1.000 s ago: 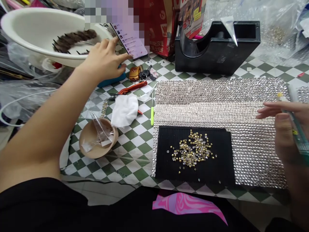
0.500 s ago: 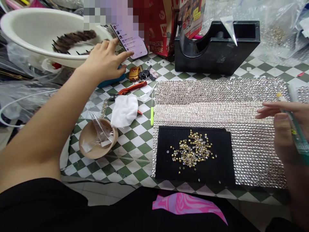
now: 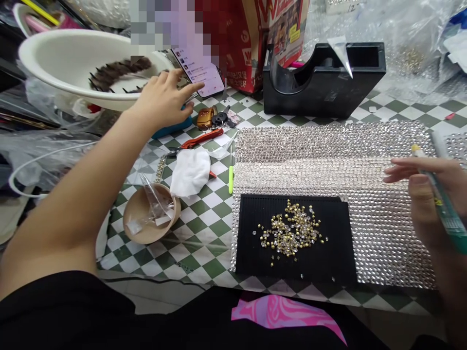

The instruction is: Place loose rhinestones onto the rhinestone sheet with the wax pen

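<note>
My left hand reaches to the back of the table, fingers spread, with one fingertip at the lit screen of a phone. Part of the phone is blurred out by blocks. My right hand, at the right edge, is closed around a teal pen-like tool with a yellow tip. It hovers over a sheet of silvery rhinestones. On that sheet lies a black ridged tray bearing a heap of loose gold-backed rhinestones.
A white basin holding a dark furry band stands back left. Nearby are red-handled pliers, keys, a white cloth, a tan bowl and a lime-handled needle tool. Behind are a black tape dispenser and a red paper bag.
The camera view has shifted slightly, so most things sit a little lower. My left hand stays at the phone, and my right hand keeps its grip on the pen-like tool.
</note>
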`<state>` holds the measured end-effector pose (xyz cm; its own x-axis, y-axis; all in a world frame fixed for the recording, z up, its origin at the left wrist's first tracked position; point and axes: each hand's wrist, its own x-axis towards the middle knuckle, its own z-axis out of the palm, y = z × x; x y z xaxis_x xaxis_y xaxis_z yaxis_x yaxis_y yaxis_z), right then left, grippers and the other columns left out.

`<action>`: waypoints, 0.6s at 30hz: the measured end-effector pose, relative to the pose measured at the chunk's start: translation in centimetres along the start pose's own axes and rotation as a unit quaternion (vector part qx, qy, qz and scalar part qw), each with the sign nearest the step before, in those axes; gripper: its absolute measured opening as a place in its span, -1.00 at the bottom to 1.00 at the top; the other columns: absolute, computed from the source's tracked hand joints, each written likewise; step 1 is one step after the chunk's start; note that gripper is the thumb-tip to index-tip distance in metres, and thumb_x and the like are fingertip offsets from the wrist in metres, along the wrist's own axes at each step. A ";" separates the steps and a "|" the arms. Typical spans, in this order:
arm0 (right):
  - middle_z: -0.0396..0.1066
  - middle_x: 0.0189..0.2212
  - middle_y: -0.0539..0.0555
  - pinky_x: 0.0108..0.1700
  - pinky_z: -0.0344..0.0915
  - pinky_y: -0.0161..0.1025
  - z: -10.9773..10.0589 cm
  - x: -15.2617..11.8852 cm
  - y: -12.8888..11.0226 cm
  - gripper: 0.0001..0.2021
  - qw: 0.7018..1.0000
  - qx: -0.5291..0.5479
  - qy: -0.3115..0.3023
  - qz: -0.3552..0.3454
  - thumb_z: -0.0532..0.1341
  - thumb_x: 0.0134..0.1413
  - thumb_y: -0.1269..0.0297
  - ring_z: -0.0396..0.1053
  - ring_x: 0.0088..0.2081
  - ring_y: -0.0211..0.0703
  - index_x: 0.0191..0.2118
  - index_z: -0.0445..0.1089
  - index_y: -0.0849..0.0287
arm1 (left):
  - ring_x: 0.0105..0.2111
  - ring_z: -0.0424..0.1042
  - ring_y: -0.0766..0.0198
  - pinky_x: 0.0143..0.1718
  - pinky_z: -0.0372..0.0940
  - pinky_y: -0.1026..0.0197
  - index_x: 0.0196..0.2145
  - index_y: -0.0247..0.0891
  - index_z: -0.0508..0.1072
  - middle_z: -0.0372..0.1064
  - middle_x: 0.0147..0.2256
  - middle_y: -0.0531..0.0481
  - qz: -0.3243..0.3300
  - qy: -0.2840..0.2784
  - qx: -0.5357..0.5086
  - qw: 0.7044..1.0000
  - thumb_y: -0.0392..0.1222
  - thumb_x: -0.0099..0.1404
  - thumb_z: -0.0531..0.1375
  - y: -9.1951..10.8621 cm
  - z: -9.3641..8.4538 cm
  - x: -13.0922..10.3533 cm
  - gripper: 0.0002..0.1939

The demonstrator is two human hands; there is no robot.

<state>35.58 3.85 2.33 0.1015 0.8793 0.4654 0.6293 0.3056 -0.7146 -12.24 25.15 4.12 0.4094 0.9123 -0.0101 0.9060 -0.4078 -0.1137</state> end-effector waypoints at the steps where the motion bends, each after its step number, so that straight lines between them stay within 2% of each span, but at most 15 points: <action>1: 0.47 -0.31 0.04 -0.28 0.35 -0.17 0.0 0.0 -0.1 -0.75 1.000 0.000 -0.001 -0.004 0.18 0.19 0.23 0.46 -0.35 -0.22 -0.07 0.52 0.10 | 0.27 0.01 -0.27 0.21 0.00 -0.37 0.37 0.00 0.10 -0.13 0.35 -0.15 -0.002 -0.001 0.002 1.000 0.11 0.39 -0.11 0.0 0.0 0.0 -0.36; 4: 0.47 -0.31 0.04 -0.26 0.34 -0.18 0.0 0.0 -0.2 -0.74 1.000 -0.005 -0.002 -0.015 0.17 0.20 0.26 0.45 -0.34 -0.24 -0.04 0.51 0.10 | 0.27 0.01 -0.22 0.24 0.00 -0.33 0.37 0.01 0.11 -0.12 0.35 -0.11 -0.009 -0.001 0.007 1.000 0.14 0.40 -0.14 0.3 -0.1 -0.1 -0.37; 7: 0.47 -0.30 0.04 -0.25 0.34 -0.17 0.0 0.0 -0.2 -0.74 1.000 -0.006 -0.005 -0.016 0.17 0.20 0.27 0.46 -0.33 -0.23 -0.04 0.51 0.09 | 0.28 0.00 -0.23 0.25 0.00 -0.31 0.38 -0.07 0.08 -0.12 0.35 -0.17 -0.015 -0.006 0.015 1.000 0.12 0.40 -0.14 0.4 -0.2 -0.1 -0.34; 12: 0.47 -0.29 0.04 -0.25 0.35 -0.18 -0.1 0.0 -0.3 -0.73 1.000 -0.010 -0.008 -0.017 0.17 0.21 0.27 0.46 -0.32 -0.24 -0.03 0.51 0.08 | 0.26 0.06 -0.25 0.22 0.03 -0.30 0.43 -0.21 -0.10 -0.07 0.33 -0.30 -0.022 0.005 0.013 1.000 0.10 0.38 -0.12 0.4 -0.1 -0.1 -0.25; 15: 0.46 -0.29 0.05 -0.25 0.34 -0.19 -0.1 0.0 -0.2 -0.73 1.000 -0.005 -0.011 -0.022 0.17 0.20 0.30 0.46 -0.32 -0.24 -0.02 0.51 0.11 | 0.26 0.05 -0.24 0.23 0.01 -0.27 0.43 -0.26 -0.18 -0.07 0.33 -0.30 -0.028 0.007 0.007 1.000 0.12 0.36 -0.14 0.4 0.0 -0.1 -0.21; 18: 0.46 -0.29 0.05 -0.25 0.35 -0.19 -0.2 0.0 -0.1 -0.72 1.000 -0.005 -0.015 -0.023 0.17 0.21 0.31 0.45 -0.33 -0.24 -0.01 0.51 0.11 | 0.26 0.01 -0.25 0.23 -0.04 -0.29 0.43 -0.28 -0.17 -0.13 0.35 -0.27 -0.033 -0.006 -0.009 0.999 0.15 0.35 -0.16 0.6 -0.1 -0.2 -0.19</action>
<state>35.64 3.70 2.52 0.0495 0.8754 0.4808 0.6409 0.3414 -0.6875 -11.76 24.76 4.19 0.3481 0.9373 -0.0152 0.9325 -0.3478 -0.0975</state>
